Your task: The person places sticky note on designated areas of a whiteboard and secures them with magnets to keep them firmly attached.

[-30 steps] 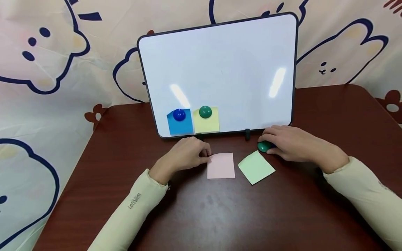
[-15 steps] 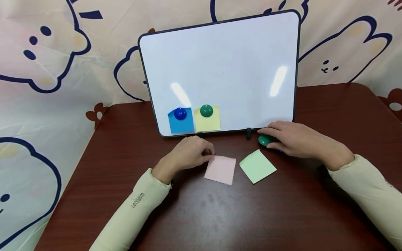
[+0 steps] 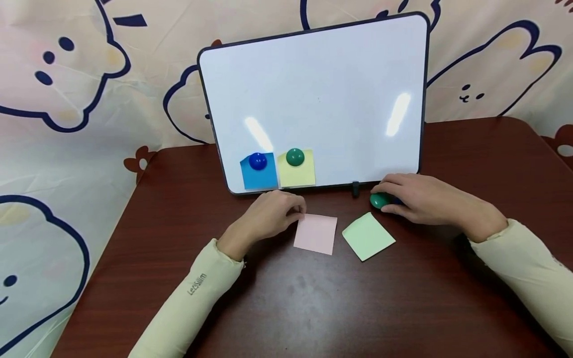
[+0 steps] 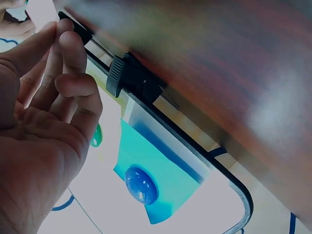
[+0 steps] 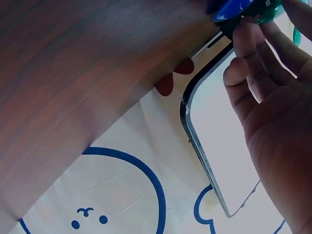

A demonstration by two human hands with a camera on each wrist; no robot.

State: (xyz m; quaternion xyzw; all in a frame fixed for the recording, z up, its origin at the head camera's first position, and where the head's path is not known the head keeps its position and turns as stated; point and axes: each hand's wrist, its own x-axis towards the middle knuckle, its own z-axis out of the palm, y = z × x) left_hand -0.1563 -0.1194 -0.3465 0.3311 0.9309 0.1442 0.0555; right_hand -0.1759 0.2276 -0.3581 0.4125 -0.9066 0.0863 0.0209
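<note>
My left hand [image 3: 272, 215] pinches a pink sticky note [image 3: 315, 234] by its upper left corner, between thumb and fingertips; in the left wrist view the note's pale edge [image 4: 43, 12] shows at the fingertips. At the foot of the whiteboard [image 3: 340, 99], my right hand [image 3: 423, 199] grips a round green magnet [image 3: 379, 200] between thumb and fingers. A blue magnet [image 5: 234, 9] is right beside the green one, mostly hidden behind the fingers in the head view. Between the hands a light green sticky note [image 3: 369, 236] lies turned on the table.
On the board's lower left, a blue magnet [image 3: 257, 161] sits on a blue sticky note [image 3: 259, 179], and a green magnet [image 3: 295, 157] on a yellow note [image 3: 306, 176]. A black foot [image 3: 355, 189] supports the board on the dark wooden table [image 3: 286, 308]. A cartoon-printed cloth hangs behind.
The pink note swung askew, its lower edge coming toward me, then lifted back slightly with my left hand. My right hand shifted slightly around the green magnet, which stays near the board's foot.
</note>
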